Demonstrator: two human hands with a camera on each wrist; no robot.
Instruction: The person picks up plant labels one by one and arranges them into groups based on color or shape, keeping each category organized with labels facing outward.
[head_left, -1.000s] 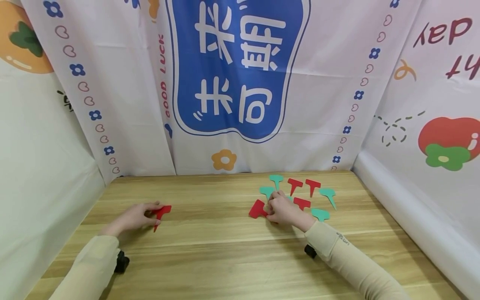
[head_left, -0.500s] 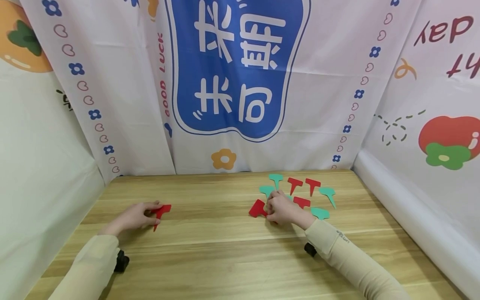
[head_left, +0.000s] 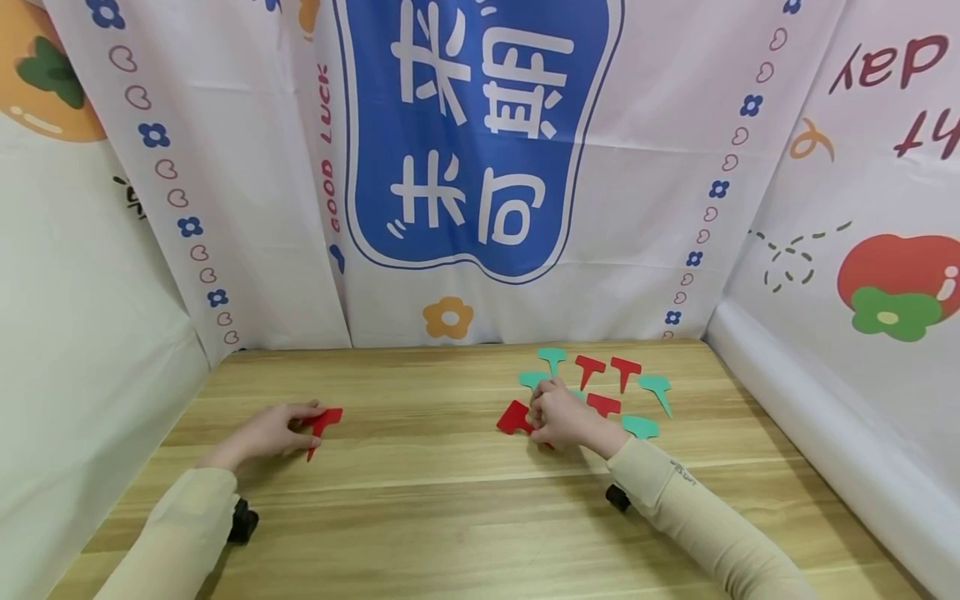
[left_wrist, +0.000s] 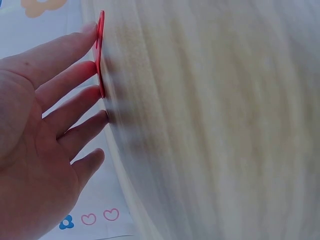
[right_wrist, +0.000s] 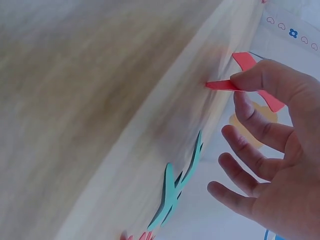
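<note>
A red T-shaped plant label (head_left: 327, 417) lies flat on the wooden table at the left. Fingertips of my left hand (head_left: 264, 433) rest on it, its fingers nearly straight in the left wrist view. Further right, my right hand (head_left: 567, 418) pinches the stem of another red plant label (head_left: 513, 417) between thumb and index finger. The right wrist view shows that label's stem (right_wrist: 220, 85) by the thumb, with the remaining fingers loosely bent. Teal plant labels (right_wrist: 166, 195) lie near this hand, one partly hidden beneath it in the head view.
Several more labels lie around my right hand, among them red ones (head_left: 626, 371) and teal ones (head_left: 656, 390). The wooden table (head_left: 420, 533) meets a printed white cloth (head_left: 285, 300) at the back and sides. Black wrist cameras (head_left: 242, 523) sit under both sleeves.
My right hand has shifted very slightly left with the pinched red label. The left hand and the other labels look the same.
</note>
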